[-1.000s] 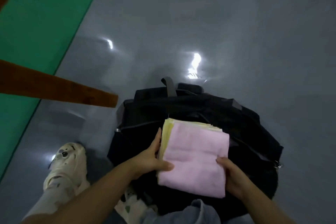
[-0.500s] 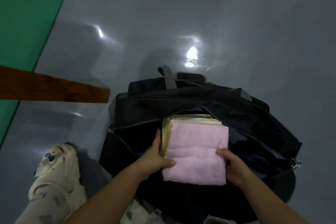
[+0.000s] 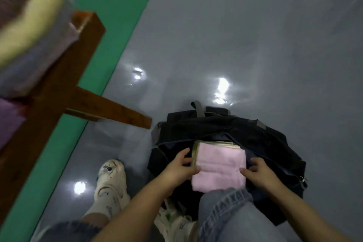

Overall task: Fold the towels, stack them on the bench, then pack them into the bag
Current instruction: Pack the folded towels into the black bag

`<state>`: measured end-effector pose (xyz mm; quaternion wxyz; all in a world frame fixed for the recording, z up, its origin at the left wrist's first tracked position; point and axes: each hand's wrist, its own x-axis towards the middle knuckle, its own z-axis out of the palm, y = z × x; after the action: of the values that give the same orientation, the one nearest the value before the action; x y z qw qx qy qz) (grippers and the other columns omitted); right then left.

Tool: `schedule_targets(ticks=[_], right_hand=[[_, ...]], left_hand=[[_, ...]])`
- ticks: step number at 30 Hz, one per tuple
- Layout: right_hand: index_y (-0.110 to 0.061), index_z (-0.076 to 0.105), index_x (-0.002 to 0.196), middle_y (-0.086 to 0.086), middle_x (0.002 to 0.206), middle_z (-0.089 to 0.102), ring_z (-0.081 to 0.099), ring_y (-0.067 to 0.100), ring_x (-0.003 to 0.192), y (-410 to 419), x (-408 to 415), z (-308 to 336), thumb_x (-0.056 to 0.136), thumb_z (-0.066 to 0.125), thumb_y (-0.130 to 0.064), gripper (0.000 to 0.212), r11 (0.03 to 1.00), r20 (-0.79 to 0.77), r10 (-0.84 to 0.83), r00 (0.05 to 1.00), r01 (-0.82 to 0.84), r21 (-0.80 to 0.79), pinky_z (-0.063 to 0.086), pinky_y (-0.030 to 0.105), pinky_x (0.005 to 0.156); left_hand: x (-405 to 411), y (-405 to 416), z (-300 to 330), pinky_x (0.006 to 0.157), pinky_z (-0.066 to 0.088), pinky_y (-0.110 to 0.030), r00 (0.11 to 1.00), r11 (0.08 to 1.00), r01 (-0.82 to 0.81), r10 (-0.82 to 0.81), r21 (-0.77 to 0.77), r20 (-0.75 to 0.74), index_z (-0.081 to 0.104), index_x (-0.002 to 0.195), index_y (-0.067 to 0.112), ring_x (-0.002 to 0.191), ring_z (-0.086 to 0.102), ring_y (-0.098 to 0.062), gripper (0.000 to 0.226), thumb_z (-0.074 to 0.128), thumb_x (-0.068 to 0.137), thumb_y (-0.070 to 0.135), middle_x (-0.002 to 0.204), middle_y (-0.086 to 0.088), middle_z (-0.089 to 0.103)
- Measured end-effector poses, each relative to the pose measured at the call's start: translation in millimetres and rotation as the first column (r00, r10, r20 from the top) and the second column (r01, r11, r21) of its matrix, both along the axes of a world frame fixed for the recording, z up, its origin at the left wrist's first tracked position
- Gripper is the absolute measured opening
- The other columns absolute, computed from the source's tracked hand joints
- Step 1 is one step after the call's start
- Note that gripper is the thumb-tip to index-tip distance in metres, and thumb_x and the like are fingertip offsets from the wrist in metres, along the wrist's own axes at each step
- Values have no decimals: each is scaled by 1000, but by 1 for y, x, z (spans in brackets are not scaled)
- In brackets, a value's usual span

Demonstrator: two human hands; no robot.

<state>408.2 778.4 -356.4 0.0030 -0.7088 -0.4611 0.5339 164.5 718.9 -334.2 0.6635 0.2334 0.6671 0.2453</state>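
Since a second ago I've sunk the towel stack [image 3: 219,165] deeper into the bag [image 3: 275,143]; left hand [image 3: 180,167] pinches its left edge, right hand [image 3: 257,171] rests loose on the right edge, both equally near.

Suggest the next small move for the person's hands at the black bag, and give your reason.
Probably let go and reach to the bench: the pink-topped towel stack already sits in the open bag, the left hand and right hand flank it, and more folded towels wait there.
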Motion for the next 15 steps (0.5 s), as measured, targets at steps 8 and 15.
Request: schedule_targets(ticks=[8,15], right_hand=[[-23,57,103,2,103,64,60,13,92,-21,-130,214,87,65,-33,21,847,-247,465,850,-346,404,45,22,71],[-20,54,98,10,114,56,54,20,107,-104,-230,334,89,62,-36,21,933,-650,336,682,-334,132,48,34,79]], left_hand=[[-46,-83,204,80,48,-22,978,940,-119,166,320,-124,48,130,23,101,64,-10,41,63,92,20,111,6,66],[-93,-199,299,77,50,-25,877,787,-319,456,529,-151,61,114,20,91,67,-12,22,61,92,21,108,-4,70]])
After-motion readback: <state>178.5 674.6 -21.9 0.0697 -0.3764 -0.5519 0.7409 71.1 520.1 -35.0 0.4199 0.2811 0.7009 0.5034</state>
